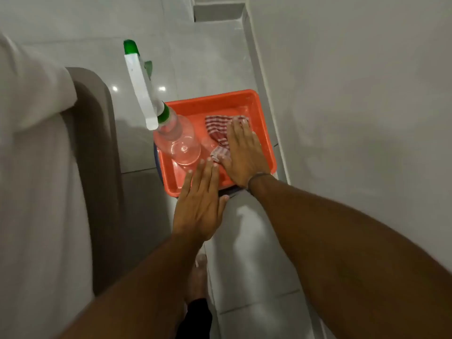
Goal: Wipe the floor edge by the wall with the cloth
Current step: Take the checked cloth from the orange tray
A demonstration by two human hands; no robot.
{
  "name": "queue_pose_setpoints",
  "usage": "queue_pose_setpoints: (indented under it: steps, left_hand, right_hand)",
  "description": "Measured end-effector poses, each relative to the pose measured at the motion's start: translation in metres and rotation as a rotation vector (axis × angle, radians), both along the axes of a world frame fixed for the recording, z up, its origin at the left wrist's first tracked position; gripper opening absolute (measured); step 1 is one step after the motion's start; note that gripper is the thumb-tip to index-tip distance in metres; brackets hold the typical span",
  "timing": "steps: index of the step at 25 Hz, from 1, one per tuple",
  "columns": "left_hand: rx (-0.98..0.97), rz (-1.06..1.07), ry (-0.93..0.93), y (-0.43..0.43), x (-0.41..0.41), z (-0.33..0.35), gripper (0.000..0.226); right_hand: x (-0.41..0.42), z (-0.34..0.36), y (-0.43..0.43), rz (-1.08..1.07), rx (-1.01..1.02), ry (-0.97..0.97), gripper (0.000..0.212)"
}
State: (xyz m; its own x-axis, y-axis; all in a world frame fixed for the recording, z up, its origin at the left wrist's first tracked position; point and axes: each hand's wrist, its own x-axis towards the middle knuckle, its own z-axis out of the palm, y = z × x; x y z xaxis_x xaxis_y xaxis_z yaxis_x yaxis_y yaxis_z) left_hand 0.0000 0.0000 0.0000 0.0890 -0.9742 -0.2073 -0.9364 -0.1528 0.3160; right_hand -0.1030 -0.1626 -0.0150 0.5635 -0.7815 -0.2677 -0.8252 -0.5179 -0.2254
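Observation:
A red-and-white striped cloth (pixel 216 129) lies crumpled inside an orange tray (pixel 265 133) on the floor by the wall. My right hand (pixel 243 152) rests flat on top of the cloth, fingers extended and covering its right part. My left hand (pixel 199 204) hovers open over the tray's near edge, fingers straight and together, holding nothing. The floor edge (pixel 263 77) runs along the base of the white wall on the right.
A clear spray bottle (pixel 177 138) with a white-and-green trigger head stands in the tray's left side. A grey sofa or bed edge (pixel 95 143) with a white sheet fills the left. My bare foot (pixel 198 277) stands on the tiled floor below.

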Motion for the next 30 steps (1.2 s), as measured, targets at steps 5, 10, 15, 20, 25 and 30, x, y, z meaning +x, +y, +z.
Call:
queue_pose_setpoints:
  steps: [5, 10, 15, 20, 25, 30]
  left_hand:
    - [0.000, -0.004, 0.024, -0.004, 0.009, -0.040, 0.078]
    - [-0.069, 0.008, -0.014, -0.003, 0.008, -0.050, 0.077]
    - [-0.047, 0.007, -0.005, -0.004, 0.008, -0.049, 0.078]
    - [-0.001, 0.029, 0.025, -0.006, 0.008, -0.040, 0.081]
    - [-0.020, 0.073, 0.023, 0.008, -0.016, -0.005, 0.081]
    - [-0.046, 0.077, -0.034, 0.061, -0.068, 0.028, 0.082]
  right_hand:
    - [0.027, -0.044, -0.024, 0.017, 0.055, 0.079, 0.088]
    - [0.028, -0.056, -0.030, 0.007, 0.079, 0.044, 0.070]
    - [0.031, -0.054, -0.031, -0.030, 0.091, 0.005, 0.074]
    - [0.026, -0.033, -0.032, -0.071, 0.066, -0.061, 0.069]
    - [-0.002, 0.030, -0.008, -0.088, 0.004, -0.271, 0.067]
    - [-0.080, 0.087, 0.068, -0.115, -0.046, -0.416, 0.071]
